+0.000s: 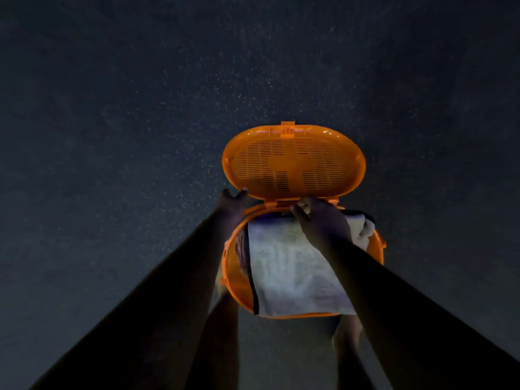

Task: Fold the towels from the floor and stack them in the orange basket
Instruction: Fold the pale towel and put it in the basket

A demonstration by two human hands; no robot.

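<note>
Step in hand, as judged: the stacking end of the task, with the hands working at the hinge side of the orange basket (237, 280). The basket stands on the dark speckled floor (112, 108), in the lower middle of the view, just in front of the person's feet. Its slatted lid (294, 161) is swung open and stands upright at the far rim. A pale folded towel (284, 266) lies on top inside, filling most of the opening, with a dark edge along its left side; more cloth bunches at the far right rim. No loose towels are visible on the floor in view. Left hand (232, 199) reaches past the basket's left side to the lower left edge of the lid; its fingers (242, 194) look straight and slightly apart, touching or nearly touching the lid, contact uncertain in the dim light. Right hand (318, 218) lies over the far end of the towel near the hinge; its fingers (302, 205) appear bent there, but whether they pinch cloth or just press it I cannot tell. Both forearms extended forward and down. Next move, judged: seat the towel flat below the rim, clear the cloth from the hinge, then bring the lid down if the stack is complete.
</note>
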